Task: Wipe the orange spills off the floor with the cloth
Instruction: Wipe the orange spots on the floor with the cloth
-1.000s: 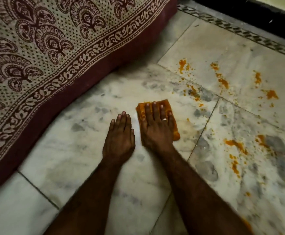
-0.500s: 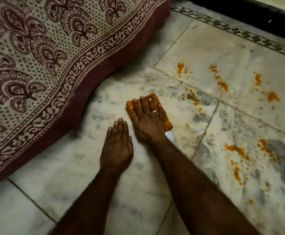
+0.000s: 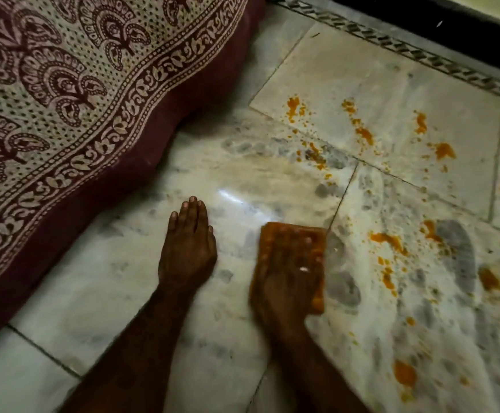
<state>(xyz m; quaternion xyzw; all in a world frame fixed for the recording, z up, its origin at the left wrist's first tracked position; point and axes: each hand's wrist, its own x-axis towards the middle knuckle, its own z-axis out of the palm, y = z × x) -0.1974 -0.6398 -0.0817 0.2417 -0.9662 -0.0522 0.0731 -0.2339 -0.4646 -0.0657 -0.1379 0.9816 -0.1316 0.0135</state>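
Observation:
An orange-stained folded cloth [image 3: 272, 234] lies flat on the white marble floor [image 3: 123, 281]. My right hand [image 3: 284, 281] presses down on it, palm flat, blurred by motion, a ring on one finger. My left hand [image 3: 187, 251] rests flat on the floor to the left of the cloth, fingers together, holding nothing. Orange spills [image 3: 388, 239] are scattered on the tiles to the right of the cloth, and more orange spots [image 3: 362, 132] lie farther away at the upper right. A faint wet smear marks the tile beyond the cloth.
A patterned maroon and cream bedsheet [image 3: 64, 99] hangs down to the floor on the left. A patterned border strip [image 3: 406, 52] and a dark threshold [image 3: 421, 19] run along the far right edge. Tile joints cross the floor.
My right hand has dragged the cloth back toward me and to the right, leaving a wet smear on the tile. My left hand has stayed planted on the floor.

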